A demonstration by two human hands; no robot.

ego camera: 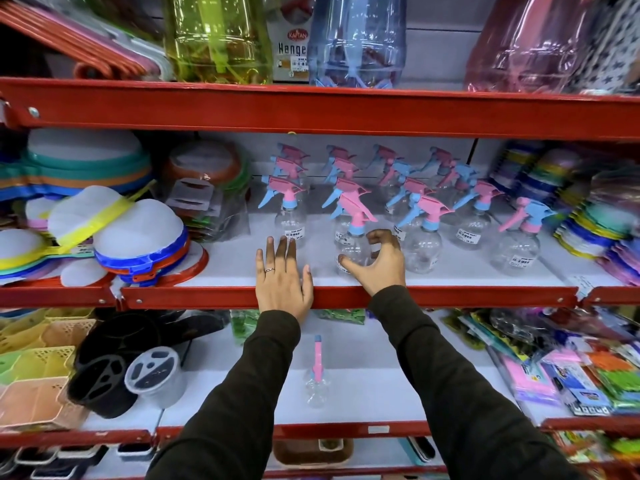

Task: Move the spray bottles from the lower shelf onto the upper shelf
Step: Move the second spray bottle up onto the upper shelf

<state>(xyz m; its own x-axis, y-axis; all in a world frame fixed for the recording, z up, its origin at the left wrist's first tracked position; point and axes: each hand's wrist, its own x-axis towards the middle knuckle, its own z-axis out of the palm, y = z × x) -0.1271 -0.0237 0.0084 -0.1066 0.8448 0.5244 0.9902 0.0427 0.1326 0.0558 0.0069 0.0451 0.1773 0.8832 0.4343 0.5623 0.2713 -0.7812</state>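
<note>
Several clear spray bottles with pink and blue trigger heads stand in rows on the upper white shelf point(450, 295). My right hand point(381, 266) curls around the front-middle spray bottle point(356, 251), thumb on its left side and fingers on its right; the bottle rests on the shelf. My left hand point(282, 282) lies flat and empty on the shelf's front edge, just in front of another spray bottle point(290, 220). One spray bottle point(316, 375) stands alone on the lower shelf point(398, 375) between my forearms.
Stacked colourful strainers point(138, 237) fill the upper shelf's left end, and stacked lids point(595, 220) its right end. Big plastic jars point(356, 39) stand on the top shelf. On the lower shelf are black holders point(110, 368) at left and packaged goods point(571, 368) at right.
</note>
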